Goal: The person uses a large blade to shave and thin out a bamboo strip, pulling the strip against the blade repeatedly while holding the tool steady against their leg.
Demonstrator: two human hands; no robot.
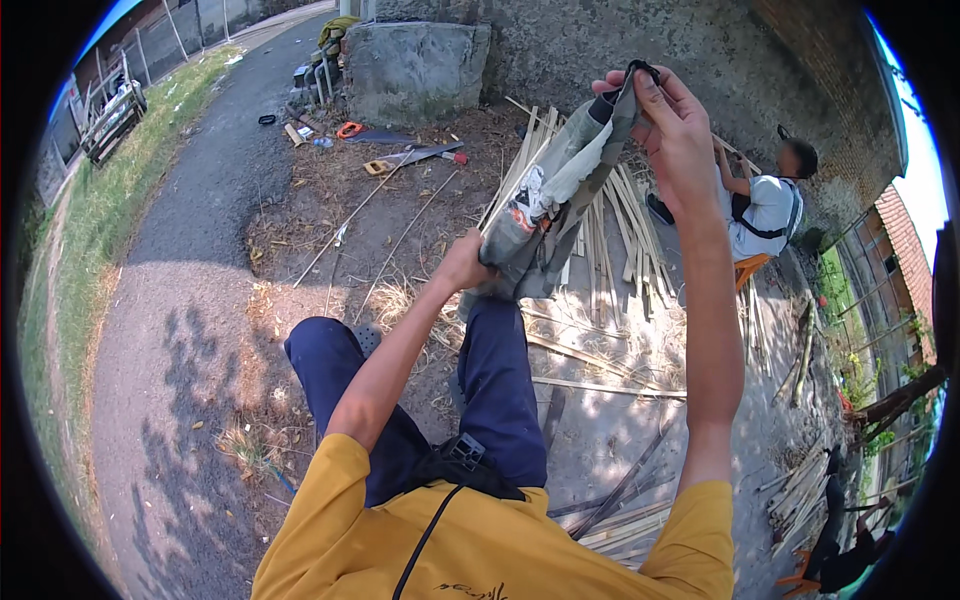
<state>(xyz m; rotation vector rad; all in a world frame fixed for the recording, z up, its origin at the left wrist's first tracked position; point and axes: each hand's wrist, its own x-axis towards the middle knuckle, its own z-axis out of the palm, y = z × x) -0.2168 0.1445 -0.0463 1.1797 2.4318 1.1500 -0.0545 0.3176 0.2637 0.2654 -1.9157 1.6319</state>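
Observation:
A grey-green camouflage cloth [518,255] is stretched up in front of me between my two hands. It has a pale, ragged-looking inner layer and a dark band near its top; whether it is a bag or a garment I cannot tell. My right hand [678,135] is raised and pinches its black upper edge between thumb and fingers. Lower down, my left hand [463,265] is closed on the near left side of the cloth. A crumpled white and orange wrapper [527,198] shows against the cloth, between the hands.
Many thin wooden strips [625,215] lie on the ground beyond the cloth. Handsaws [412,157] rest at the left, before a concrete block [415,75]. A person in a white shirt [762,215] sits at the right. Another person [850,565] is at the lower right edge.

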